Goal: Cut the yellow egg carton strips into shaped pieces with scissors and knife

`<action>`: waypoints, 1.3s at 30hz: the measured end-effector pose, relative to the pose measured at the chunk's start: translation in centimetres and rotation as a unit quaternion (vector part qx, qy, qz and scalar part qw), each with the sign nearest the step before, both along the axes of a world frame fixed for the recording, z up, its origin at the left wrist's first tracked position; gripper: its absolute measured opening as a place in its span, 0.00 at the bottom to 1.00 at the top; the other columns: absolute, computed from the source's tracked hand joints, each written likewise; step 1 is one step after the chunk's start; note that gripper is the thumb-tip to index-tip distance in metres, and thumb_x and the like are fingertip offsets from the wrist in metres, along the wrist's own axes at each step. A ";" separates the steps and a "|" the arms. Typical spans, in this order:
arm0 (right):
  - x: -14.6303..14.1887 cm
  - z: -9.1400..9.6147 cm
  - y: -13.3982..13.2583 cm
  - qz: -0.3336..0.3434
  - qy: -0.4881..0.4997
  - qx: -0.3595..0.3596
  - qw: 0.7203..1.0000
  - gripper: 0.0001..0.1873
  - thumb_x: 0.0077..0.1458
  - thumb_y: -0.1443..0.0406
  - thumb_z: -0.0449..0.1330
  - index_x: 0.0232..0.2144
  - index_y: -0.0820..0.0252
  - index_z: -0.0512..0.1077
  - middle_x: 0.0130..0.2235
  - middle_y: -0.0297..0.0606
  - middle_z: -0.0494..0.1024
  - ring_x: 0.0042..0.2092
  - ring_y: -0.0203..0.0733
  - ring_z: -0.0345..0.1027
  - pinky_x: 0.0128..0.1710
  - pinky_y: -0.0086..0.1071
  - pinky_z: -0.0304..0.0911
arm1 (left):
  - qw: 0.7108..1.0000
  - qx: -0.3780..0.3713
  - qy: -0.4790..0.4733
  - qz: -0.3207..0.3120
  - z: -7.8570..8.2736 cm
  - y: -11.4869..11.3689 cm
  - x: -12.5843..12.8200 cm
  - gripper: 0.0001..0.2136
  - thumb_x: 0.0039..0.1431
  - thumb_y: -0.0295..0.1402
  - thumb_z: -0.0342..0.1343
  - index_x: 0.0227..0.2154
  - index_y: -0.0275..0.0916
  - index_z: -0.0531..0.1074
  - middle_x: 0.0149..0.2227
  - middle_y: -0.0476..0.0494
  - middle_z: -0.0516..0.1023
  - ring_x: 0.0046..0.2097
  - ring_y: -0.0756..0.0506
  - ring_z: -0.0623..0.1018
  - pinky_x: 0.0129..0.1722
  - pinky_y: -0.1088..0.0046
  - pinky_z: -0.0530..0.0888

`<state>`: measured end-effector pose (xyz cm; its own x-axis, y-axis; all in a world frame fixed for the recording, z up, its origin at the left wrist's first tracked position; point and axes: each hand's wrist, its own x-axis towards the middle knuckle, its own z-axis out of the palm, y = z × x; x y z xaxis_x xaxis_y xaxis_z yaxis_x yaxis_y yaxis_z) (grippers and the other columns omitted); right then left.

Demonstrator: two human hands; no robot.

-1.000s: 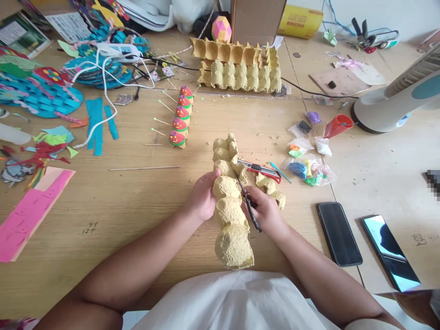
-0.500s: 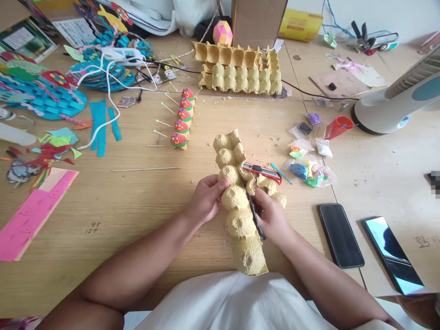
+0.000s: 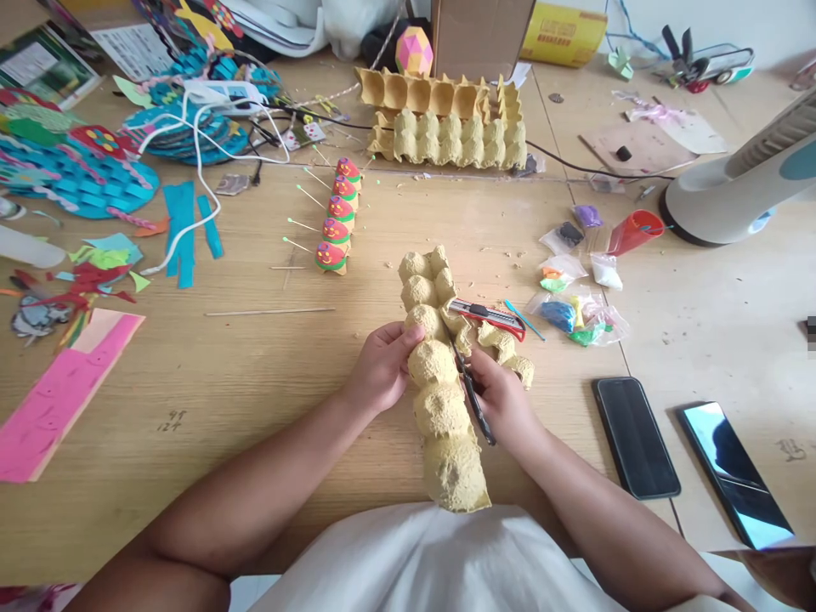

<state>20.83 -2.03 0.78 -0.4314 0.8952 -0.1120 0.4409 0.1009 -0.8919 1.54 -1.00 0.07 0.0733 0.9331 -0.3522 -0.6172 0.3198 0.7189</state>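
My left hand [image 3: 384, 367] pinches the left edge of a yellowish egg carton [image 3: 439, 410], thumb on top near its middle. The carton's bumps face up and its near end comes close to my shirt. At its right side, my right hand [image 3: 503, 399] is closed round black-handled scissors [image 3: 473, 393], whose blades lie against the carton's cut edge. A strip partly cut from the carton curls up by the blades. Just beyond my right hand lie a red utility knife [image 3: 488, 319] and a cut-off carton piece [image 3: 513, 353].
Painted carton caterpillars [image 3: 337, 219] with pin-like feelers stand left of centre. More egg cartons [image 3: 459, 138] lie at the back. Bags of coloured clay [image 3: 574, 316], a red cup [image 3: 637, 231], two phones [image 3: 637, 438] and a white fan-like appliance [image 3: 720, 200] occupy the right.
The carton's near end has swung slightly left, and the scissors show a little more at its right edge. Both hands keep their holds; the whole view has shifted slightly.
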 end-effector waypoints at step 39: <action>0.5 2.4 0.8 -0.166 0.226 0.100 0.955 0.18 0.57 0.58 0.66 0.44 0.51 0.63 0.35 0.33 0.77 0.36 0.39 0.71 0.35 0.34 0.66 | 0.990 0.094 0.100 0.009 -1.2 0.6 -0.5 0.13 0.47 0.38 0.72 0.32 0.38 0.77 0.30 0.49 0.80 0.32 0.50 0.76 0.34 0.75 0.73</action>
